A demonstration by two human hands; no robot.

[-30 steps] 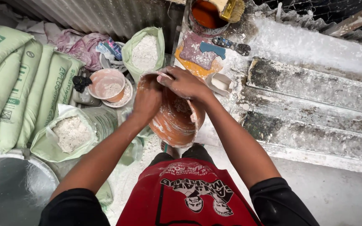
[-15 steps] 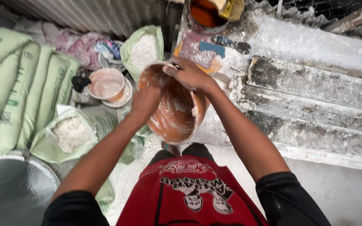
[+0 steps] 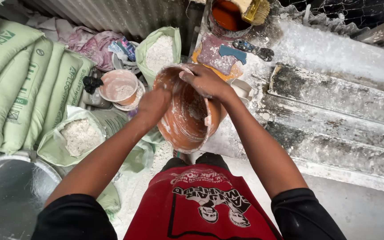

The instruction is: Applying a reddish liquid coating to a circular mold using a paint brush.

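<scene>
- Head view: an orange bucket (image 3: 181,129), tilted, is held over the person's lap.
- The left hand (image 3: 153,106) grips its left rim, fingers clenched on it.
- The right hand (image 3: 206,82) grasps the far rim, fingertips curled inside.
- An open sack of white powder (image 3: 80,135) sits just left; a brush (image 3: 254,10) rests in a paint tin.

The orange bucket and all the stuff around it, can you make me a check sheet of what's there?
Surface: dusty grey ridged sheet, streaked with white powder.
Job's things: orange bucket, tilted toward the person, white powder stuck inside.
Clutter: open sacks of white powder and; small tub; paint can with a brush; scraper.
Grips: left hand holds the bucket's rim; right hand reaches inside.
Cables: nothing seen.
Surroundings: stacked green sacks, metal basin, corrugated wall.
</scene>
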